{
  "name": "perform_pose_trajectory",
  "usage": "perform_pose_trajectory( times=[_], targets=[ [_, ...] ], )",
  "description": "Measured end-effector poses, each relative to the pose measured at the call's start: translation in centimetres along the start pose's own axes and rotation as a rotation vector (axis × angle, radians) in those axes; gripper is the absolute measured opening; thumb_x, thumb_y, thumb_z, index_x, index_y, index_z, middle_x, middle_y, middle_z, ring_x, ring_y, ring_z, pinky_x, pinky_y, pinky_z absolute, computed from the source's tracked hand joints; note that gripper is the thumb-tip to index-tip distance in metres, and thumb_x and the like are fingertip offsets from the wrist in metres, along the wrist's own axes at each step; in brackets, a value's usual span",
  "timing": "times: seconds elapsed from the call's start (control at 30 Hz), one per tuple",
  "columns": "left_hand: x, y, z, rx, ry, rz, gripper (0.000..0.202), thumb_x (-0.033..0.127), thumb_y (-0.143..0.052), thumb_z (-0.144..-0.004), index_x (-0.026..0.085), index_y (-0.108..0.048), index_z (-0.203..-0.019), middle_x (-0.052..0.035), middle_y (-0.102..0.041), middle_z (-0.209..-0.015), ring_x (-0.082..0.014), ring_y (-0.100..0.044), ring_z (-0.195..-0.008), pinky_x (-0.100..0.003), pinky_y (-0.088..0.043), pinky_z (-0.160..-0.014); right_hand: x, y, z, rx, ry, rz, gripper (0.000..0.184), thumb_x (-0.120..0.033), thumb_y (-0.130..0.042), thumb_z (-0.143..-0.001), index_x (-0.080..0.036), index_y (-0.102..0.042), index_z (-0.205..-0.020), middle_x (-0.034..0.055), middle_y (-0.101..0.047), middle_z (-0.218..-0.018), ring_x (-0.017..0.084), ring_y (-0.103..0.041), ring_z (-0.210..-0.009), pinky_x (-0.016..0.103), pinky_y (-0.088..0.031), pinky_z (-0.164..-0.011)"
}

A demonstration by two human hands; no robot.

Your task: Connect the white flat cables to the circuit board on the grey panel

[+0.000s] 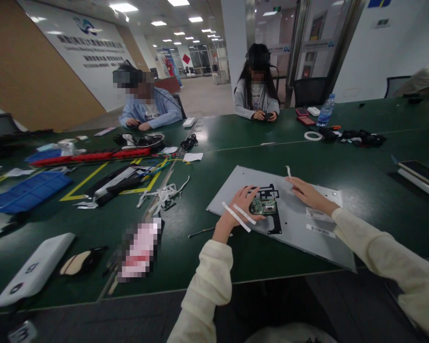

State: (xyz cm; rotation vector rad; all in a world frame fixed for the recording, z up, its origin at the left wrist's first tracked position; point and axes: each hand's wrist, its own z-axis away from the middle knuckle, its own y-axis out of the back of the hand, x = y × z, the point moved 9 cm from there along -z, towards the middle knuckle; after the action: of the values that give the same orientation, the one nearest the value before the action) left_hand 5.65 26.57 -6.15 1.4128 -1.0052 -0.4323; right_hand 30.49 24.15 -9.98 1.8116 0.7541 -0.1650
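Note:
A grey metal panel [296, 224] lies flat on the green table in front of me. A small green circuit board [263, 206] sits on a black bracket [271, 193] at the panel's middle. My left hand [238, 207] rests on the panel with fingers spread, its fingertips touching the board's left edge; two white tape strips [240, 215] stick to the back of that hand. My right hand [305, 190] lies on the panel to the right of the board and pinches a small white strip [289, 170] that stands up from its fingertips.
Two seated people work at the far side of the green table [207, 247]. To the left lie white tape scraps [162, 195], cables, blue trays [28, 190] and a white device [35, 269]. A water bottle [325, 110] and a tape roll [313, 136] stand at the back right.

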Motion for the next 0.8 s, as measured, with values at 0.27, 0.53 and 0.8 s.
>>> perform_pose_trajectory(
  times=[0.27, 0.53, 0.8],
  targets=[
    [0.0, -1.8, 0.2, -0.018, 0.02, -0.023, 0.098, 0.069, -0.066, -0.07, 0.019, -0.032, -0.148, -0.0145, -0.036, -0.15, -0.0338, -0.03, -0.141, -0.05, -0.026, -0.117, 2.5, 3.4, 1.8, 0.361, -0.266, 0.063, 0.059, -0.035, -0.042, -0.091, -0.016, -0.038, -0.147, 0.0131, -0.038, -0.149, 0.025, -0.039, -0.135, 0.046, -0.033, -0.113],
    [-0.4, -2.4, 0.4, -0.036, 0.032, -0.036, 0.095, 0.071, -0.06, -0.073, 0.019, -0.032, -0.148, -0.0143, -0.031, -0.153, -0.0343, -0.025, -0.143, -0.05, -0.025, -0.117, 3.7, 4.0, 11.8, 0.399, -0.545, 0.316, 0.066, -0.043, -0.043, -0.089, -0.008, -0.036, -0.144, 0.0208, -0.035, -0.149, 0.033, -0.034, -0.137, 0.053, -0.033, -0.11],
    [-0.1, -2.7, 0.7, -0.061, 0.1, -0.059, 0.092, 0.071, -0.058, -0.074, 0.019, -0.034, -0.146, -0.0148, -0.028, -0.155, -0.0358, -0.022, -0.144, -0.051, -0.024, -0.117, 2.7, 2.2, 9.3, 0.231, -0.379, 0.397, 0.065, -0.04, -0.037, -0.093, -0.012, -0.026, -0.15, 0.0175, -0.027, -0.155, 0.033, -0.027, -0.142, 0.058, -0.023, -0.114]
  ],
)
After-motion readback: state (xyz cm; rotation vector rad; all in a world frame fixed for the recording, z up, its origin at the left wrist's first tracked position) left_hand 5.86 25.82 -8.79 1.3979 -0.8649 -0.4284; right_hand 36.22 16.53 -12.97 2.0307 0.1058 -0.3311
